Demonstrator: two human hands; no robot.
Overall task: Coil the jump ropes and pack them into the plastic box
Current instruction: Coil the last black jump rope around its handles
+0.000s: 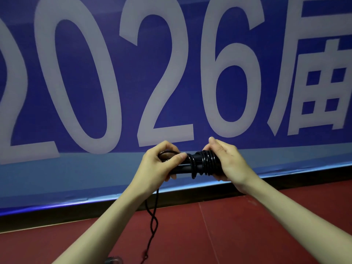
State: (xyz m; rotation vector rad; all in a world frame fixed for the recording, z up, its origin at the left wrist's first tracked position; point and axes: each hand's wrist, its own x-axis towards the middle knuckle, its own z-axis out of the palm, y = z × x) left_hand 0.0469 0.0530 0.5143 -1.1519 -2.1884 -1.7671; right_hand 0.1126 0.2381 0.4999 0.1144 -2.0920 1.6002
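A small part of a clear container point(113, 260) is seen at the bottom edge of the view; whether it is the plastic box, and what is in it, cannot be told.

The black jump rope point(200, 163) is held in mid-air in front of a blue banner point(190, 73) printed with large white figures, above a red floor point(228, 235). Its two handles are laid side by side and several glossy turns of cord are wound tightly around them, mostly toward the right end.

The left hand point(158, 166) is closed around the left end of the handles, with the thumb pressed along the top and a loop of cord caught by the fingers. The right hand point(226, 161) is closed around the right end of the bundle, with the fingers curled behind the wound turns and the thumb raised above them. Both grips are thus clamped on the rope.

From beneath the left hand a loose, twisted length of cord is seen hanging down toward the floor, near the clear container.
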